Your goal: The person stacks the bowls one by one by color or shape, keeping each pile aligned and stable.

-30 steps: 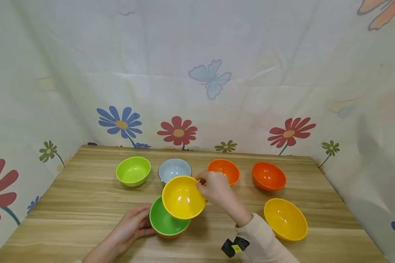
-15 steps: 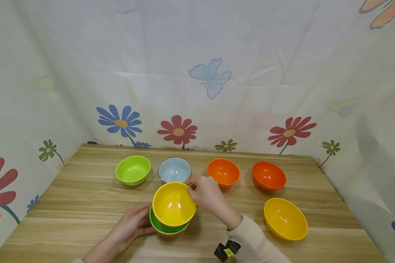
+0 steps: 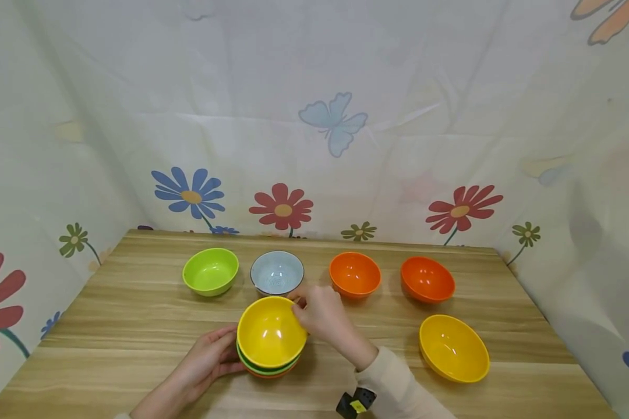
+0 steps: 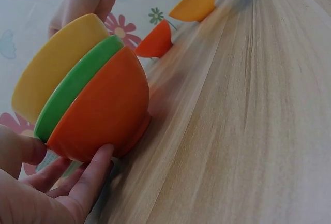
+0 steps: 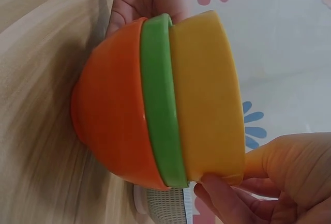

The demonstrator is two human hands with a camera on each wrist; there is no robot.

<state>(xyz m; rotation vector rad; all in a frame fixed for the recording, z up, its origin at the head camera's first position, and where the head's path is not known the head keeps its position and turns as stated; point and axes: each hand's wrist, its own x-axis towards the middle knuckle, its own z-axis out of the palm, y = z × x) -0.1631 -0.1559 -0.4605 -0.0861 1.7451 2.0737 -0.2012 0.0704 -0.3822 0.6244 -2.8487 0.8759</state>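
Note:
A yellow bowl (image 3: 271, 333) sits in the mouth of a green bowl (image 4: 77, 89), which is nested in an orange bowl (image 4: 111, 105) standing on the table. My right hand (image 3: 324, 316) pinches the yellow bowl's rim at its right side, thumb outside; the fingers inside are partly hidden. On the left of the stack, my left hand (image 3: 212, 356) holds the lower bowls, its thumb by the green rim and its fingers against the orange wall. Whether the yellow bowl is fully seated cannot be told.
Along the back of the wooden table (image 3: 136, 349) stand a lime-green bowl (image 3: 211, 272), a grey-blue bowl (image 3: 276, 272) close behind the stack, and two orange bowls (image 3: 354, 274), (image 3: 427, 280). Another yellow bowl (image 3: 453, 349) stands at the right. A flowered cloth backdrop (image 3: 398, 145) encloses the table.
My right hand has brought the yellow bowl leftward and down, from above the green bowl's right side into its mouth. The left hand has stayed at the stack.

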